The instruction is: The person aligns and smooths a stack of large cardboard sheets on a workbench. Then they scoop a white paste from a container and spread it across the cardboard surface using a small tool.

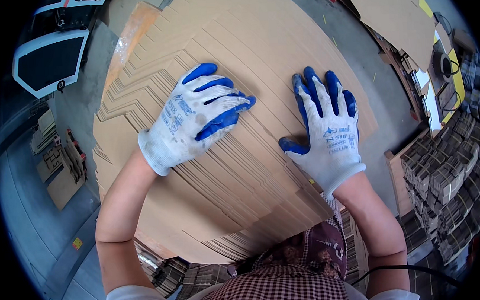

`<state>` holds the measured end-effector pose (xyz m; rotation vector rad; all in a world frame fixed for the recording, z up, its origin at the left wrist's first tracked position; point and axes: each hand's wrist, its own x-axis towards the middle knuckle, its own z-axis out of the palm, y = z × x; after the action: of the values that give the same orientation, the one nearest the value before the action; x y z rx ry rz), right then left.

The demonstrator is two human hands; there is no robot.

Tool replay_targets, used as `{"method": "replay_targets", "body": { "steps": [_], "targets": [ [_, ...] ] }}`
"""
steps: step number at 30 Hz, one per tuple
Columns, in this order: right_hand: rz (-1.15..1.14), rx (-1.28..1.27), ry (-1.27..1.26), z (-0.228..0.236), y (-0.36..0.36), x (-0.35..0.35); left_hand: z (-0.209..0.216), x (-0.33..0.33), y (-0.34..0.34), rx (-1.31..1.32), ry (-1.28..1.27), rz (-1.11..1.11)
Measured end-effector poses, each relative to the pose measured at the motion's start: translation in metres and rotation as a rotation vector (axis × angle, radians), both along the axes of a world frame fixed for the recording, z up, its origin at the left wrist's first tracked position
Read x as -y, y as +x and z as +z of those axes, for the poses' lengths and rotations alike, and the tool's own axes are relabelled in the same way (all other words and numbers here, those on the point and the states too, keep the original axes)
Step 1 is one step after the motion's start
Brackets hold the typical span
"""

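Observation:
A broad stack of flat brown cardboard sheets [278, 55] lies in front of me, fanned out so that many creased and notched edges show in rows. Both my hands wear white knit gloves with blue-coated palms and fingers. My left hand [197, 117] rests on the fanned edges left of the middle, fingers apart and slightly bent, with thumb and forefinger tips close together. Flat on the top sheet to the right lies my right hand [328, 121], its fingers spread and thumb out. Neither hand shows anything held. The palms' undersides are hidden.
Bundled cardboard pieces [442, 177] are piled at the right. Beyond them, more large sheets [393, 17] lie on a rack. Cardboard scraps [62, 175] sit on the left beside a grey-blue surface [32, 215]. A white-framed dark panel [51, 62] stands far left.

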<state>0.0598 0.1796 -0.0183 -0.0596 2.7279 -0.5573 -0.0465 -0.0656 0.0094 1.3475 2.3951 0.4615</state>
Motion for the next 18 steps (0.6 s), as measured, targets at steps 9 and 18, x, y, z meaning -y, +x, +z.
{"method": "replay_targets", "body": {
  "steps": [9, 18],
  "targets": [
    [0.004, -0.017, -0.064, -0.003, -0.001, -0.003, 0.006, -0.007, 0.008, 0.065, -0.008, 0.120],
    [0.032, 0.022, -0.030, 0.004, -0.001, 0.002, 0.021, 0.102, -0.068, 0.092, 0.216, 1.325]
  ]
}}
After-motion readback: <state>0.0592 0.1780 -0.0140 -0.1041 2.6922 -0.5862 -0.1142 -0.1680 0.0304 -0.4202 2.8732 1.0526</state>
